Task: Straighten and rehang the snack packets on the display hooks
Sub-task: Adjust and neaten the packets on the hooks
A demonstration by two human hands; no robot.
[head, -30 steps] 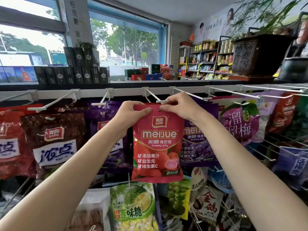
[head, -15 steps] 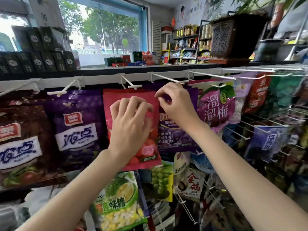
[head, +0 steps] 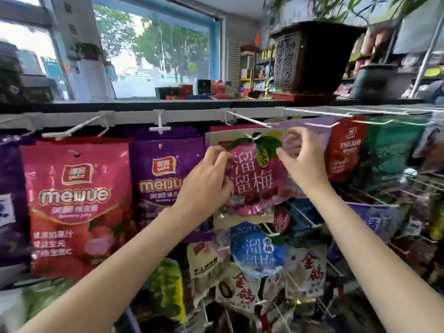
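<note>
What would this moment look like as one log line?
step: straightening | hands: left hand and right hand grip pink plum packet | hook: above packet

Snack packets [head: 255, 179]: glossy plastic film. Display hooks [head: 249, 120]: thin white wire, smooth. Far planter [head: 310, 56]: dark carved, matt.

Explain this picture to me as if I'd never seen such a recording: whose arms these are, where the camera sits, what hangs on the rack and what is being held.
No machine is at work here. A person wears a camera on the head, so this one view looks forward and down along their own bare arms. They stand at a shop rack of white display hooks with snack packets hanging from them. The left hand and the right hand both grip the pink plum packet, one at each side. Further left hang a purple gummy packet and a red gummy packet. More packets hang below, too blurred to name. Behind the rack are a window and a dark plant pot.
</note>
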